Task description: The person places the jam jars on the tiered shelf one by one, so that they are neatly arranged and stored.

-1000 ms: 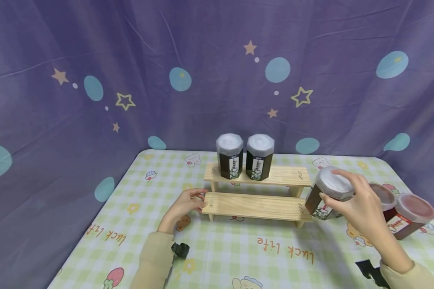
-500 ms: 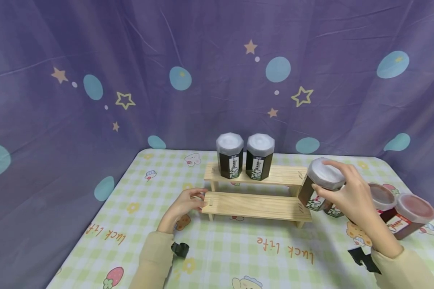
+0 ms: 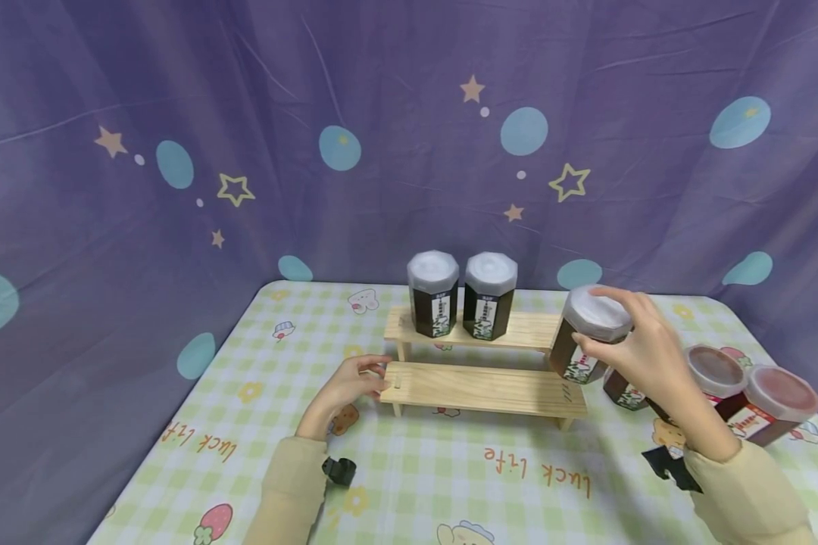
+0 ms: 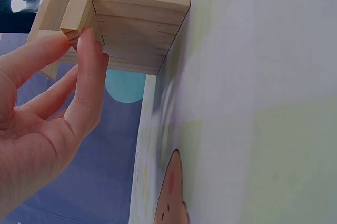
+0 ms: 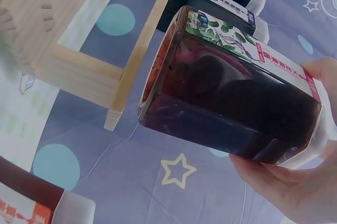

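My right hand holds a dark octagonal jar near its frosted lid, thumb on one side and fingers on the other. The jar is lifted and slightly tilted at the right end of a two-step wooden rack. In the right wrist view, its base is close to the edge of the upper board. My left hand pinches the left end of the lower board, as the left wrist view shows at the board corner. Two similar jars, a left one and a right one, stand upright on the upper board.
Another dark jar stands partly hidden behind my right hand. Farther right are two reddish jars, one behind the other. A checked cloth covers the table, and a purple curtain hangs behind it.
My right hand has carried the jar up and to the left, toward the upper board, revealing the jar behind it. My left hand keeps its place on the rack.
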`<state>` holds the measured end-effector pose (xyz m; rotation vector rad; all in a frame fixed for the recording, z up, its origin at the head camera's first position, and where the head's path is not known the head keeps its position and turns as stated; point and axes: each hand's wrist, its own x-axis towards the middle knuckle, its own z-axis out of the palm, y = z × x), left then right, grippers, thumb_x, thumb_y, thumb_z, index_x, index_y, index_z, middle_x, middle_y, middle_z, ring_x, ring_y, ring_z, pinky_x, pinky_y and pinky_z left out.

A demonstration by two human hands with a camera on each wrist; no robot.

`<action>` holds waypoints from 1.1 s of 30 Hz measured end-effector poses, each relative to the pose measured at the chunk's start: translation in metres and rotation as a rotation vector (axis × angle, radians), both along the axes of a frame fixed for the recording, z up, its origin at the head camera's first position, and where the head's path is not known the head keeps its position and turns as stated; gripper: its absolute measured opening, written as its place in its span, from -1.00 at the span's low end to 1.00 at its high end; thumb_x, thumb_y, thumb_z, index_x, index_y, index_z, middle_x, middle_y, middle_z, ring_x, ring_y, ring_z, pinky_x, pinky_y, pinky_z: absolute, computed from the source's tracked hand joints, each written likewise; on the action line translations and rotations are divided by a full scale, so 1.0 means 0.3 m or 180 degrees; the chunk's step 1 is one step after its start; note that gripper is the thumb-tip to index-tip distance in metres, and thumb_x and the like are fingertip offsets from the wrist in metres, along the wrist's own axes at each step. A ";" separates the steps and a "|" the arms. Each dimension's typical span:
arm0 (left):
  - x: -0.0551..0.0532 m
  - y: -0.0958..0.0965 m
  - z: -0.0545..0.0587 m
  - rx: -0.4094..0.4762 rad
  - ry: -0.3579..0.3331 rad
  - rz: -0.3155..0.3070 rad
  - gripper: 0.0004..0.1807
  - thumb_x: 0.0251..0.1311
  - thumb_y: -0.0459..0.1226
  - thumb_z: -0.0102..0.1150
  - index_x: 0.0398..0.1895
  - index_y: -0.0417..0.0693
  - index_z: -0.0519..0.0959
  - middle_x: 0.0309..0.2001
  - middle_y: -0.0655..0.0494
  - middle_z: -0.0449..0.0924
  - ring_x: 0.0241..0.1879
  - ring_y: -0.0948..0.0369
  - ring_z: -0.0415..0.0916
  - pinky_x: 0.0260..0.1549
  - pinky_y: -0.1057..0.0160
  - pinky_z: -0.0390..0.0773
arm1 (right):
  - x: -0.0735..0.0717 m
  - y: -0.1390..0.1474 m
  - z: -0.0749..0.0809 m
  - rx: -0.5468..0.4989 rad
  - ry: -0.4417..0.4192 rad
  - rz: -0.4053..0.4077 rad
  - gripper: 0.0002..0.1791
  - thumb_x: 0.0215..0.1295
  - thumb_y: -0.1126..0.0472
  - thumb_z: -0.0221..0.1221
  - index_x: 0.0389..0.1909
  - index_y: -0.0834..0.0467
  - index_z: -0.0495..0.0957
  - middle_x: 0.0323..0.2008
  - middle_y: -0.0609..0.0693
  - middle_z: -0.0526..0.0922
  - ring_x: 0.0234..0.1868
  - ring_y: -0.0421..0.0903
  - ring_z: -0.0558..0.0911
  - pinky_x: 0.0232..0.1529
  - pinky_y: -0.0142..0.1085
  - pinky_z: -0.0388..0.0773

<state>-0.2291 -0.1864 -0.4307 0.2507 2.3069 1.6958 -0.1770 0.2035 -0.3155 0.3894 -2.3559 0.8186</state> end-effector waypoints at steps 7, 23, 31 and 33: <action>0.006 0.001 0.012 0.0030 -0.0005 -0.0029 -0.47 0.02 -0.44 0.12 0.13 -0.37 0.32 -0.23 -0.18 0.39 -0.49 0.18 0.46 -0.39 0.06 0.58 | -0.029 -0.020 0.012 -0.0073 -0.0064 0.0079 -0.35 -0.24 0.24 0.37 0.01 0.16 0.42 -0.23 0.18 0.42 -0.33 0.07 0.42 -0.47 -0.12 0.34; 0.005 -0.005 0.004 0.0012 -0.0017 0.0015 -0.48 0.00 -0.43 0.13 0.12 -0.32 0.35 -0.24 -0.17 0.39 -0.50 0.17 0.47 -0.41 0.06 0.59 | -0.100 -0.053 0.022 -0.0115 -0.0181 0.0180 -0.39 -0.17 0.18 0.35 0.01 0.13 0.42 -0.18 0.21 0.42 -0.26 0.08 0.41 -0.40 -0.09 0.34; 0.007 0.000 0.007 -0.0009 -0.0020 0.0040 -0.47 0.01 -0.42 0.14 0.13 -0.32 0.34 -0.23 -0.15 0.40 -0.49 0.16 0.48 -0.41 0.08 0.59 | -0.129 -0.062 0.026 -0.0131 -0.0194 0.0223 -0.39 -0.19 0.21 0.35 0.01 0.12 0.42 -0.18 0.20 0.44 -0.25 0.05 0.40 -0.39 -0.12 0.31; 0.007 0.001 0.008 -0.0017 -0.0013 0.0032 -0.47 0.01 -0.42 0.14 0.13 -0.32 0.33 -0.23 -0.15 0.40 -0.49 0.16 0.48 -0.41 0.09 0.59 | -0.136 -0.064 0.028 -0.0127 -0.0205 0.0239 -0.39 -0.19 0.21 0.35 0.01 0.13 0.42 -0.18 0.20 0.44 -0.25 0.05 0.40 -0.37 -0.13 0.32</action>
